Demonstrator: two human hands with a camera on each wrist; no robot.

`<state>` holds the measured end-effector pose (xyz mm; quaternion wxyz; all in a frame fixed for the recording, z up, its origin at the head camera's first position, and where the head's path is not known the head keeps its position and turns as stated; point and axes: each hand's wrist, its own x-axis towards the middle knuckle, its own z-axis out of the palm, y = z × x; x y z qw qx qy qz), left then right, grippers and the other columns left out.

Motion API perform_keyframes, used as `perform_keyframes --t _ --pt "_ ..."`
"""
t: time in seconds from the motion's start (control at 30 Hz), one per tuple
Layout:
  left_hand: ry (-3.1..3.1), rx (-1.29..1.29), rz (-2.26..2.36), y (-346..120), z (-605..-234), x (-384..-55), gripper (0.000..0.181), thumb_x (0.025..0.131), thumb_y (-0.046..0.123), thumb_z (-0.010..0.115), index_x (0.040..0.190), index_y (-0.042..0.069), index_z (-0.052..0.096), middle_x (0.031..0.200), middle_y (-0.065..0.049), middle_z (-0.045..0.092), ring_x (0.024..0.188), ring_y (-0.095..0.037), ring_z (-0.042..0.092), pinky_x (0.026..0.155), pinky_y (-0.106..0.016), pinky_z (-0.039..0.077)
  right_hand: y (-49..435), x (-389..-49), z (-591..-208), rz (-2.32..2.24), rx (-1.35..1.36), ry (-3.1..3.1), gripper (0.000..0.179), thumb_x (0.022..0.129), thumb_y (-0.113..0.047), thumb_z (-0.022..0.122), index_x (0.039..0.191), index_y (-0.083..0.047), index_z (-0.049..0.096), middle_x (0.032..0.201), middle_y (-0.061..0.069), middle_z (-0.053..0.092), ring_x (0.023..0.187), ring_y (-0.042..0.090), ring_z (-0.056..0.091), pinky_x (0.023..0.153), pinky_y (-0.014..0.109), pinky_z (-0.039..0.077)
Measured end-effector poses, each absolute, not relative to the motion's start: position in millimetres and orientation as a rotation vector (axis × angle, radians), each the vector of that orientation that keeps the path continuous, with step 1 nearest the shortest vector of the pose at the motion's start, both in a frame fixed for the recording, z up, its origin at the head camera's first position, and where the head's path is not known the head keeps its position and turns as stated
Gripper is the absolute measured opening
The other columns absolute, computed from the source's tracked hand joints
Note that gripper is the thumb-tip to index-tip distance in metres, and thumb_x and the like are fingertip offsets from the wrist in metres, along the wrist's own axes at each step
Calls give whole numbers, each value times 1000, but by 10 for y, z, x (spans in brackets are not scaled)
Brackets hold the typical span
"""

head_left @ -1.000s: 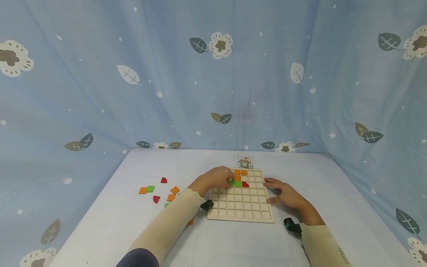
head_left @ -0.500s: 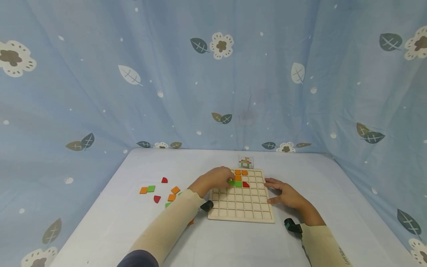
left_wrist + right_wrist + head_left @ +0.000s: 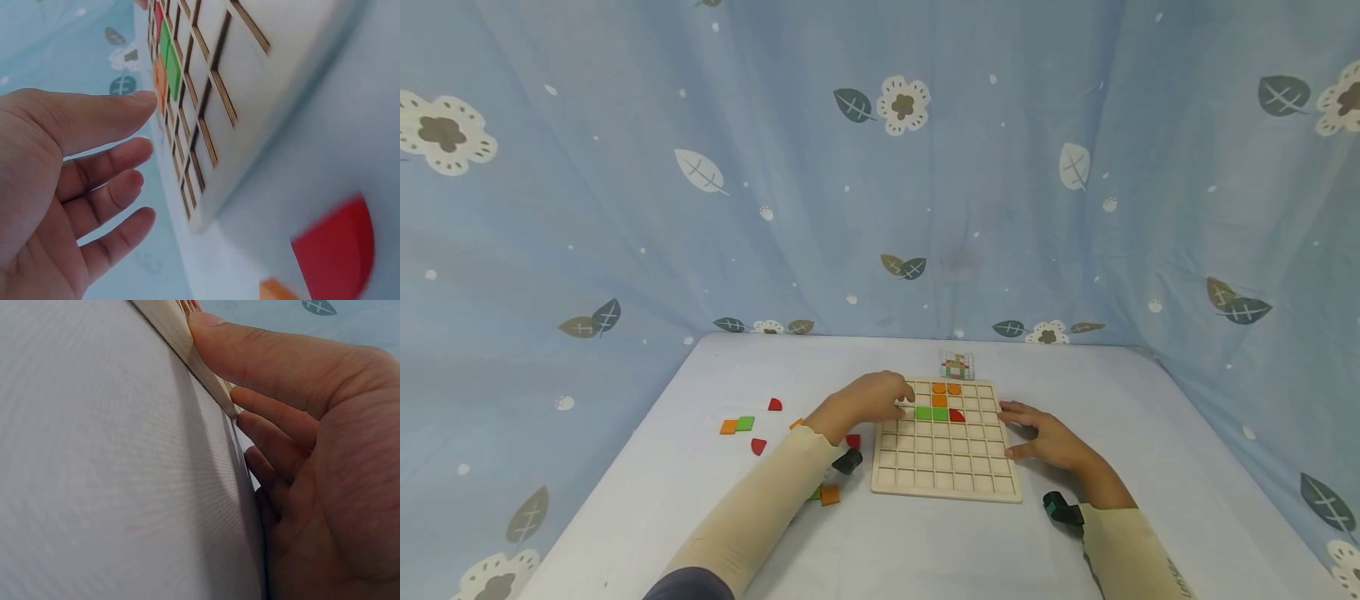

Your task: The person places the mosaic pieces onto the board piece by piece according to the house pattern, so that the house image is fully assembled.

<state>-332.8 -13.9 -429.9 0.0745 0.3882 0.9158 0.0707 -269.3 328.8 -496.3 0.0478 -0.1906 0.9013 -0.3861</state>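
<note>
Wooden board lies on the table, between the hands. Left hand, empty, fingers parted, hovers over its far left; right hand touches its right edge without gripping. Sideways pressure there might slide the board; the low left sleeve could sweep the orange tile away.

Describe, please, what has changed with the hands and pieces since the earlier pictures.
The left hand has let go of the left green square and moved away to the left, leaving that square in plain view on the board. The right hand stays at the board's right edge; the red piece there is unmoved.
</note>
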Motion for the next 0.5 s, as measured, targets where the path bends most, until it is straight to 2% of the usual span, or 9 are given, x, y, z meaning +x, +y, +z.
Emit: perform_keyframes --t 0.5 --pt "2802 1035 216 -545 -4327 -3341 26 91 22 70 116 17 71 114 4 65 102 -14 60 89 -34 49 3306 -2714 -4986 -1138 -616 2774 74 74 -30 84 135 0 56 149 21 37 138 47 25 105 66 20"
